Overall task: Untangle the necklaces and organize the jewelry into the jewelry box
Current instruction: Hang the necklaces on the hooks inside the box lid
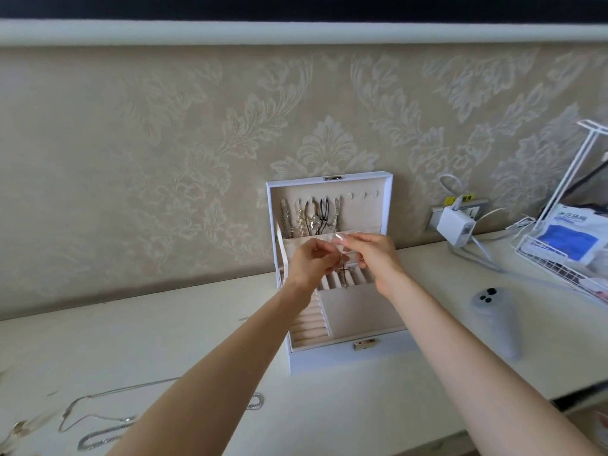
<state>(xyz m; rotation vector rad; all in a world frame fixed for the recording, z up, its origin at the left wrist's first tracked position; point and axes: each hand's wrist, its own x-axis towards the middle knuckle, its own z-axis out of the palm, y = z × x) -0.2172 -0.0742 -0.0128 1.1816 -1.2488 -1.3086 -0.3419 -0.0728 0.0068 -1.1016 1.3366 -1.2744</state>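
Silver chains (pixel 102 437) lie loose on the cream tabletop (pixel 164 340) at its near left edge. Beyond them, the left hand (pixel 307 266) and right hand (pixel 375 258) each pinch a thin necklace with a cross pendant (pixel 344 272), which dangles over the open white jewelry box (pixel 345 358). The box's upright lid holds hung necklaces (pixel 316 218).

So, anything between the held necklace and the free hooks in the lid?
Nothing visible. Left hand and right hand pinch the cross-pendant necklace in front of the lid; the three free hooks above them are unobstructed.

Jewelry box (pixel 345 358) against wall (pixel 158 153), chains (pixel 93 439) front-left, remote (pixel 496 320) right
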